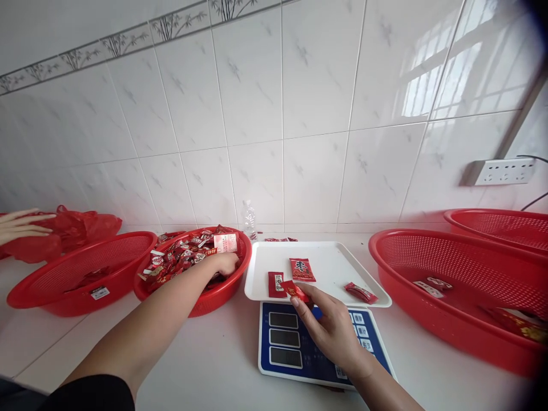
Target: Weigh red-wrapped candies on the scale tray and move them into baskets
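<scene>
The thumb and fingertips of the right hand (327,322) are pinched on a small red packet (296,290), held over the near edge of the tray (336,260). The left hand (226,264) reaches down into the full basket (208,305); its fingertips are sunk among wrapped sweets (184,257), so whether they are clamped or apart cannot be told.

A narrow gap parts the full basket's rim from the tray. On the tray, a dark-lettered packet (302,269) and a smaller one (276,284) lie near the held packet; white surface stretches from them to a narrow packet (361,293) by the right edge. The scale (317,368) juts out toward the wearer, with open counter (205,365) to its left. The right basket (428,328) stands just beside the tray.

The counter is pale and meets a tiled wall (257,103), with a clear bottle (249,218) against it and a socket strip (505,171) at right. Past the left basket (124,251), a co-worker's hand (28,225) is over red bags (85,225).

The right forearm and hand cover part of the keypad. Both right-hand baskets are cut off by the frame, and the scale's displays (282,338) look dark.
</scene>
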Demonstrator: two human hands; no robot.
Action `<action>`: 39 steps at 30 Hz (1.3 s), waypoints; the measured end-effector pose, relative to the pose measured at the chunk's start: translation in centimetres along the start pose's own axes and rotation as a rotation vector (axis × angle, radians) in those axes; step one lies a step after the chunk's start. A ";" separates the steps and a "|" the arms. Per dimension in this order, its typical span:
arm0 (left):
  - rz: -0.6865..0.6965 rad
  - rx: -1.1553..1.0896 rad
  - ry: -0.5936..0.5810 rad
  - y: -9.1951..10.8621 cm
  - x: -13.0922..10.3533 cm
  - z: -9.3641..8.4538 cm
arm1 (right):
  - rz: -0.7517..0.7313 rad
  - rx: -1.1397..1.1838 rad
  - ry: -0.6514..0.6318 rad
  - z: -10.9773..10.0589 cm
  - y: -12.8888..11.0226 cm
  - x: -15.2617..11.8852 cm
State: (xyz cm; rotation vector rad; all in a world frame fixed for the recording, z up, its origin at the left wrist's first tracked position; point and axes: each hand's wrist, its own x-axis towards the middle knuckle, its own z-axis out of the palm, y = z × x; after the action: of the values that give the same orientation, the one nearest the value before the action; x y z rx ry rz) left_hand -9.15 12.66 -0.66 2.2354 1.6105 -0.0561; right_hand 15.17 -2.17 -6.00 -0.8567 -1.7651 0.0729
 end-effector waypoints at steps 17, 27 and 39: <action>0.009 -0.373 0.195 1.0 -3.3 -7.1 | 0.069 -0.014 0.024 -0.1 -0.1 0.3; 0.272 -0.532 0.164 6.8 0.0 -3.0 | 0.301 0.021 0.164 -0.6 0.3 0.8; 0.265 0.047 0.046 11.6 -0.9 2.8 | 0.380 0.280 0.447 -1.6 0.9 1.1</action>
State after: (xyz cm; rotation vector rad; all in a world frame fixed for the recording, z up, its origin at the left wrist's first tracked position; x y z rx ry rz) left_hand 1.78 7.77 0.24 2.4825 1.3341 0.0297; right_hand 16.86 -1.45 -4.92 -0.9097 -1.1305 0.3435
